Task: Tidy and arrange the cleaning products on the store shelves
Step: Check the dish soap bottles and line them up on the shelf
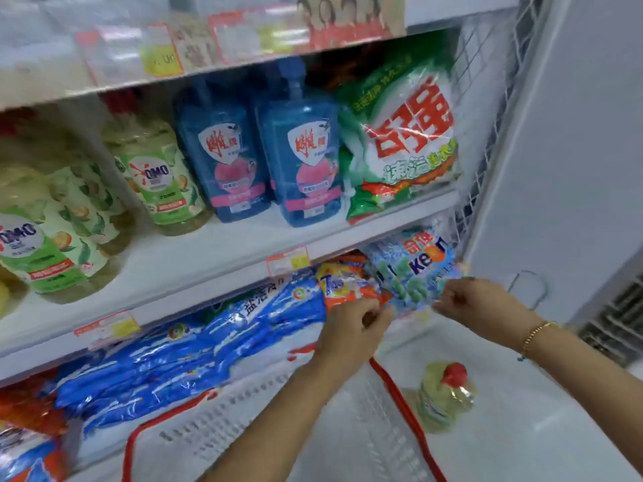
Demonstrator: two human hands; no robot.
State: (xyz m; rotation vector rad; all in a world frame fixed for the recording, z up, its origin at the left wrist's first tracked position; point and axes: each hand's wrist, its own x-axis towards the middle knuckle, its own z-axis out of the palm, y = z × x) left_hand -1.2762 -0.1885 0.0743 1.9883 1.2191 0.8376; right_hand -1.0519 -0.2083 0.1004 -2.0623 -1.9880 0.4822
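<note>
On the lower shelf, my left hand (351, 328) grips the bottom edge of an orange detergent bag (342, 281). My right hand (476, 304) pinches the lower edge of the light-blue Keon detergent bag (414, 269) beside it, at the shelf's right end. Blue detergent bags (195, 353) lie stacked to the left of the orange one. On the shelf above stand two blue pump bottles (302, 158), green OMO bottles (156, 175) and a green-and-white powder bag (403, 140).
A white basket with a red rim (400, 401) sits below my arms. A yellow-green bottle with a red cap (445, 394) stands on the white floor to its right. A wire grid (483, 140) closes the shelf's right side. Price tags (288, 260) hang on the shelf edges.
</note>
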